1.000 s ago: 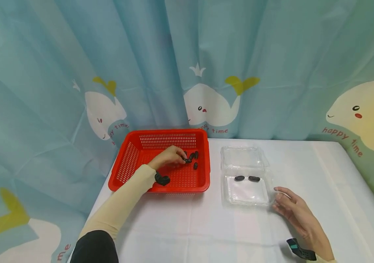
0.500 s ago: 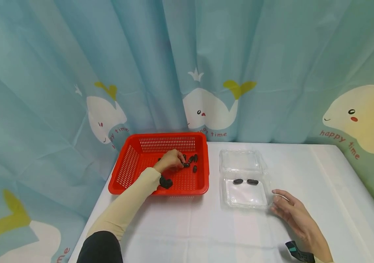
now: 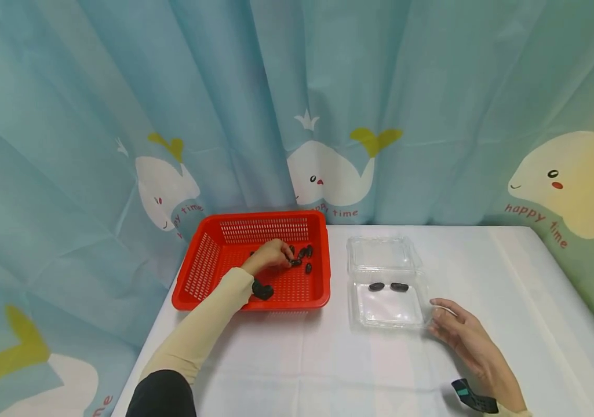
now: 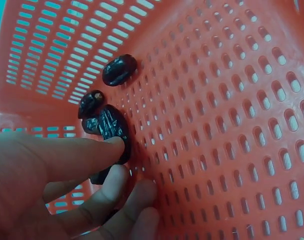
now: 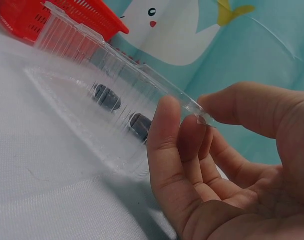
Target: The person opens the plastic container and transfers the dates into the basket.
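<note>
One right hand point(image 3: 466, 341), nearest, fingers loosely curved, thumb and fingertips touching the near corner of one clear plastic clamshell box point(image 3: 415, 315) holding two dark oval dates point(image 3: 376, 286). One left hand point(image 3: 268, 255), farther, pinches one dark date point(image 4: 112, 131) inside one red perforated plastic basket point(image 3: 200, 269), with about three loose dates point(image 3: 308, 268) beside it. Versus a second ago: both hands hold the same places and the box's count is unchanged.
</note>
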The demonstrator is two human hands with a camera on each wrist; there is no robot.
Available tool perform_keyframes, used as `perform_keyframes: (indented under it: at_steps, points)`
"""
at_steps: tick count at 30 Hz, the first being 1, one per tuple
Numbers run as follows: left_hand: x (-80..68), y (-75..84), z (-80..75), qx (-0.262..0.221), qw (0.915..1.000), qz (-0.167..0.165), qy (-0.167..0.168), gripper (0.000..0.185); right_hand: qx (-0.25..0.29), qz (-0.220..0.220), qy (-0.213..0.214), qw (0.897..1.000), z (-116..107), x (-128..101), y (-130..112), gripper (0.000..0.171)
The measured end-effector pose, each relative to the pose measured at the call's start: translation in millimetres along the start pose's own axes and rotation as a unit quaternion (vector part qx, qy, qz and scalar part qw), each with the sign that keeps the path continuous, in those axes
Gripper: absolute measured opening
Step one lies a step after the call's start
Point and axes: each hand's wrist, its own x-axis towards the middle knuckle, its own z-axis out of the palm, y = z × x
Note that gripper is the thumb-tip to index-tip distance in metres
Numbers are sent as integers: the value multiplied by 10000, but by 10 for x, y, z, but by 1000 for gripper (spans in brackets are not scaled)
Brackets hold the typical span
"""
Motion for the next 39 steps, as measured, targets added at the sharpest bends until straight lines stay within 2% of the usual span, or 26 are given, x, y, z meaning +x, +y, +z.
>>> perform_keyframes:
  at_steps: [8, 18, 24, 31, 39]
  points:
    - [-50, -31, -58, -134, 9998, 134, 47, 23, 47, 50, -7, 10000, -8, -2, 0, 22]
    - [-224, 131, -148, -104, 9989, 76, 441, 27, 109, -61, -91, 9999, -40, 25, 9, 20]
    - [-325, 197, -198, -180, 9970, 305, 684, 27, 86, 74, -47, 9999, -5, 38, 17, 20]
    - [-460, 283, -115, -530, 9905, 680, 1070, 26, 127, 78, -60, 9999, -6, 32, 33, 20]
    - [-679, 447, 127, -1120, 9748, 1084, 1598, 21, 140, 63, -116, 9998, -22, 48, 38, 20]
